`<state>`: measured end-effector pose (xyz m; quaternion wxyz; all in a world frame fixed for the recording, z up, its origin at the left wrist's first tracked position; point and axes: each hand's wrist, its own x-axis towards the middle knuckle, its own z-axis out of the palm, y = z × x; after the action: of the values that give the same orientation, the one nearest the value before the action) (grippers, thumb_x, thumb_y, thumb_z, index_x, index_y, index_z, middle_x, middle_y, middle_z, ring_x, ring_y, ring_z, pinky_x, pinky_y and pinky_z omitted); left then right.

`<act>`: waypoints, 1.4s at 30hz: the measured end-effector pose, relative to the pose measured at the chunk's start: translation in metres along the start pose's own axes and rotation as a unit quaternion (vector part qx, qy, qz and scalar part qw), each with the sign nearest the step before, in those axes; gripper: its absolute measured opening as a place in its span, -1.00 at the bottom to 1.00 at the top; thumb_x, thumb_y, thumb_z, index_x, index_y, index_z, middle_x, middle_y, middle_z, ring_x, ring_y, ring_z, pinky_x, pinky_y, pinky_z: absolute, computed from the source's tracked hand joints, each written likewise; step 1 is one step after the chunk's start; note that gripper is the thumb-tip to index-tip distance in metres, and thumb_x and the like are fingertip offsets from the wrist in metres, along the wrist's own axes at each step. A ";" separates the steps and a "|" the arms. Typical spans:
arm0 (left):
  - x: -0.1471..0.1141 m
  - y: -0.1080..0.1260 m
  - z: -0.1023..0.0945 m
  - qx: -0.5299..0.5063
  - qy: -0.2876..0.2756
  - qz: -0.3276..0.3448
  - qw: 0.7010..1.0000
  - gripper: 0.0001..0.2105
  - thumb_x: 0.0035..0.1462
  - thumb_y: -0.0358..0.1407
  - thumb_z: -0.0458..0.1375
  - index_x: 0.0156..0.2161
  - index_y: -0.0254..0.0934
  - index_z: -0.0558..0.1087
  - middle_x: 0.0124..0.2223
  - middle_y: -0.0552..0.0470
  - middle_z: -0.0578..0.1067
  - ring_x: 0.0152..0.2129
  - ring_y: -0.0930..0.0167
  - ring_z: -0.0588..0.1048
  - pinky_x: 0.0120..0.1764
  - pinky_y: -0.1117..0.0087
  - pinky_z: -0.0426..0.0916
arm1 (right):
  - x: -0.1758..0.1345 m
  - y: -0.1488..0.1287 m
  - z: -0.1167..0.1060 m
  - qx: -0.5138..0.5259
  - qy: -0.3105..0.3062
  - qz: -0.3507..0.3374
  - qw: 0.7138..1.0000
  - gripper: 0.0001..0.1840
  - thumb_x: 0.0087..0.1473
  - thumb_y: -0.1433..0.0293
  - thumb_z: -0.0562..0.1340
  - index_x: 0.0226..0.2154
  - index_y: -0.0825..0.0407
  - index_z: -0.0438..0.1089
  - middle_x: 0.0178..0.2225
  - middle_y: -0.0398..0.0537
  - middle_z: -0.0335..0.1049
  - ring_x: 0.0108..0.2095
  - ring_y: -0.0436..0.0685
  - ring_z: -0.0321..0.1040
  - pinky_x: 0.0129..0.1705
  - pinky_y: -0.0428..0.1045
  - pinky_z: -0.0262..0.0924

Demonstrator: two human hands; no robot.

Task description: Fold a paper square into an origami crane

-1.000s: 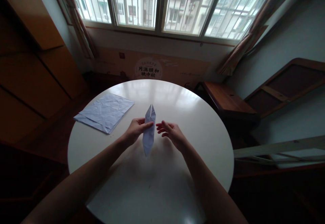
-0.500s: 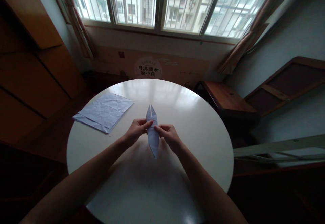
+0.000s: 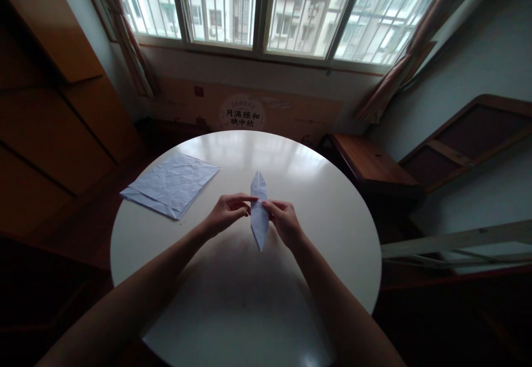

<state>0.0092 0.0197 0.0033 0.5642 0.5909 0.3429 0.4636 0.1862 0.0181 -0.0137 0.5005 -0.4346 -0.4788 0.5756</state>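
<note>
A narrow piece of folded paper, white and pointed at both ends, is held upright above the round table. A short slit splits its far tip. My right hand pinches its right edge, thumb on the front face; the other fingers are partly hidden behind. On the other side, my left hand has its index finger stretched out onto the middle of the paper, by a crease. Its thumb is apart from the index finger, close to the paper's left edge.
A stack of creased white paper sheets lies at the left of the white round table, overhanging its edge slightly. Beyond stand a wooden bench, a barred window and, leftward, wooden cabinets.
The folded paper has shifted a little to the right, and its slit looks narrower. My left thumb has come off the paper's face, and the left index finger now reaches across it.
</note>
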 end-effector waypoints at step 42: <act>0.006 -0.007 -0.004 -0.195 0.165 -0.091 0.963 -0.69 -0.23 -0.25 0.40 -0.35 -0.39 0.52 -0.39 -0.01 0.54 -0.50 0.47 0.47 -0.40 0.45 0.34 | -0.010 -0.008 0.009 -0.063 -0.106 0.061 0.990 -0.56 -0.23 0.06 0.37 -0.58 0.14 0.43 -0.64 -0.21 0.26 -0.59 -0.09 0.11 -0.52 -0.12 -0.04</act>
<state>0.0088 0.0274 -0.0032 0.6434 0.3512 0.3866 0.5596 0.1801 0.0074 -0.0040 0.3824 -0.4301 -0.5370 0.6168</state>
